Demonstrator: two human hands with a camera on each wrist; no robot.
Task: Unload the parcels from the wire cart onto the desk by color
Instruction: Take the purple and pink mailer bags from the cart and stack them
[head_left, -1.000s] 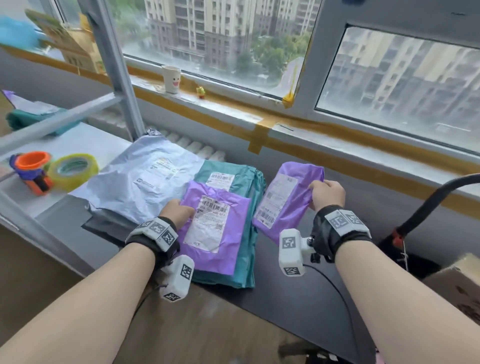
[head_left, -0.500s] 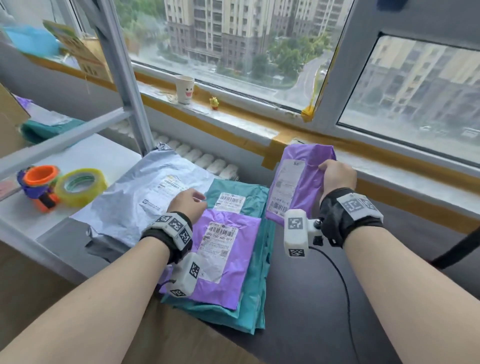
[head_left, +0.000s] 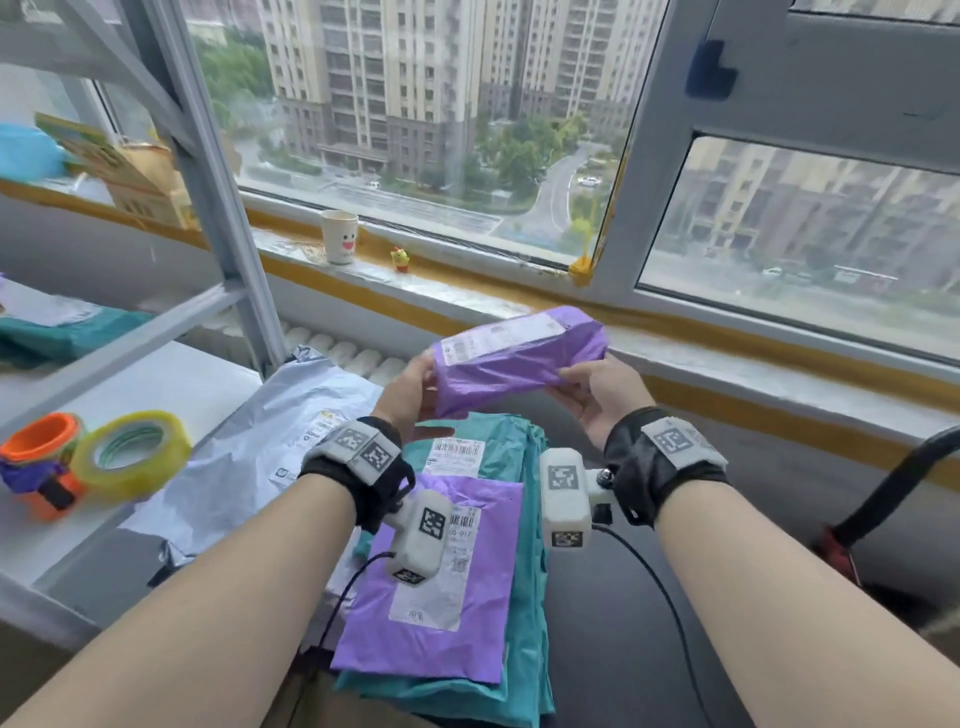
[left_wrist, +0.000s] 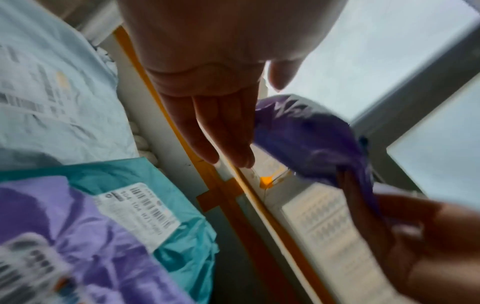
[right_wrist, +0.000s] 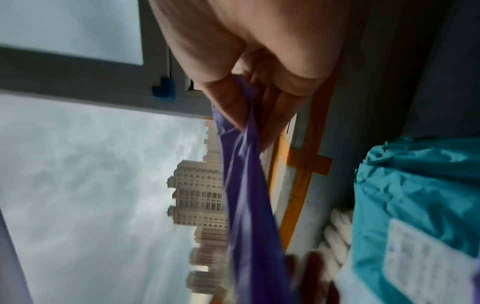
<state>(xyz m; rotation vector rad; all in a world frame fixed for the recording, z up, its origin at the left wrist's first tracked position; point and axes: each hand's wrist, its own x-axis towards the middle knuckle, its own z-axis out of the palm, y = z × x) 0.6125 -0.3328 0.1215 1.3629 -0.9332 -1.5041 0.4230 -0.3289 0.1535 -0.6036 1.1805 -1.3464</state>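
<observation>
Near desk edge: flat purple parcel (head_left: 431, 587) on teal stack (head_left: 524, 545). Above, raised purple parcel (head_left: 519, 358) in air: right hand (head_left: 602, 395) grip pinches one end, left hand (head_left: 410, 389) flat, fingers straight, supporting other end. Advice: lower label-up, square onto flat purple one, not grey parcel (head_left: 291, 415) farther left.

A parcel (head_left: 519, 358) hangs in the air at twelve o'clock, above two stacked parcels: one (head_left: 431, 587) atop another (head_left: 524, 571) on the desk (head_left: 623, 623). At nine o'clock (on the shelf (head_left: 171, 384)) sits tape (head_left: 132, 454).
</observation>
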